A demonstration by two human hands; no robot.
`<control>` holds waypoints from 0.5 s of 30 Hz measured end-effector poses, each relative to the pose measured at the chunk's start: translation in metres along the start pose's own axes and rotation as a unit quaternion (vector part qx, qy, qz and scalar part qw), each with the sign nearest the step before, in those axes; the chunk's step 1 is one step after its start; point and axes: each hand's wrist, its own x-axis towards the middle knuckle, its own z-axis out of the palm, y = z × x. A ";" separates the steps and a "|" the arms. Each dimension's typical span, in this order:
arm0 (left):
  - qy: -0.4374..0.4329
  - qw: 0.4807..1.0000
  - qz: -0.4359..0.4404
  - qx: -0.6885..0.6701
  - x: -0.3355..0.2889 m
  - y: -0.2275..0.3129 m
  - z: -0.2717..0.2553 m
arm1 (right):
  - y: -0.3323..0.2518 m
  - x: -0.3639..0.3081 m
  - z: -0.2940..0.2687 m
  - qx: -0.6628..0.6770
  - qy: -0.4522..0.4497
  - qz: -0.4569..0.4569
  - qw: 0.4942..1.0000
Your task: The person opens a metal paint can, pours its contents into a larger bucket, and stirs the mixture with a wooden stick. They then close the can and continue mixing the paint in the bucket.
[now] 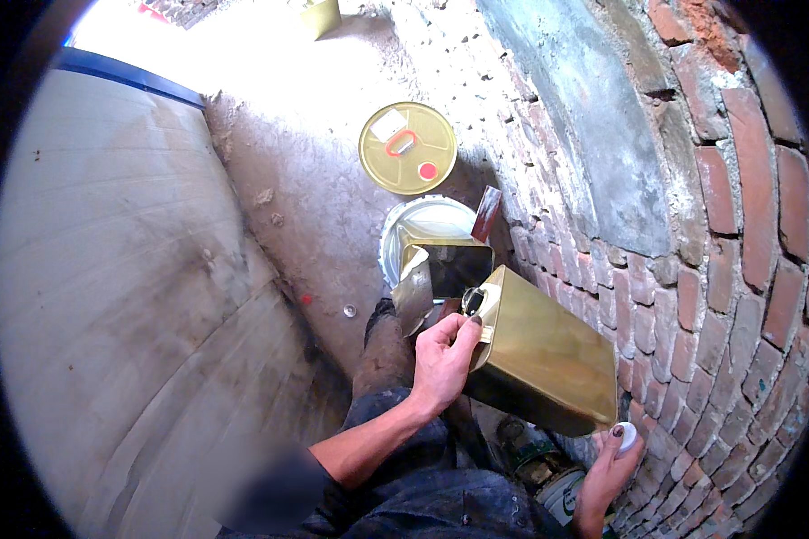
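My left hand (445, 359) is closed round the handle at the top end of a rectangular gold metal can (548, 350). The can lies tilted in the air, its dark spout (475, 301) toward an open-topped metal can (458, 269). That second can has its cut lid (413, 292) bent back and a dark inside. It stands in or on a pale round bucket (427, 216). Low on the right, my right hand (607, 476) grips a white cap (626, 437) by the held can's bottom corner. Some of its fingers are hidden behind the can.
A round gold drum (422, 166) with a red handle stands beyond the bucket. A brown strip (486, 214) leans beside it. The brick wall (719, 269) rises close on the right, a pale panel (135, 269) on the left. Further buckets (557, 490) stand near my legs.
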 end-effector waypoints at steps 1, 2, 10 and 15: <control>-0.002 1.000 0.002 0.006 0.000 0.001 0.000 | -0.001 -0.001 0.001 0.007 0.005 0.000 1.000; -0.003 1.000 0.003 0.012 -0.001 0.002 0.000 | -0.002 -0.001 0.000 0.004 0.002 0.001 1.000; -0.006 1.000 -0.004 -0.019 -0.001 0.001 0.000 | -0.006 -0.002 0.001 -0.011 -0.005 -0.002 1.000; -0.008 1.000 0.000 -0.024 0.001 -0.005 -0.001 | -0.005 -0.003 0.001 -0.006 0.002 -0.003 1.000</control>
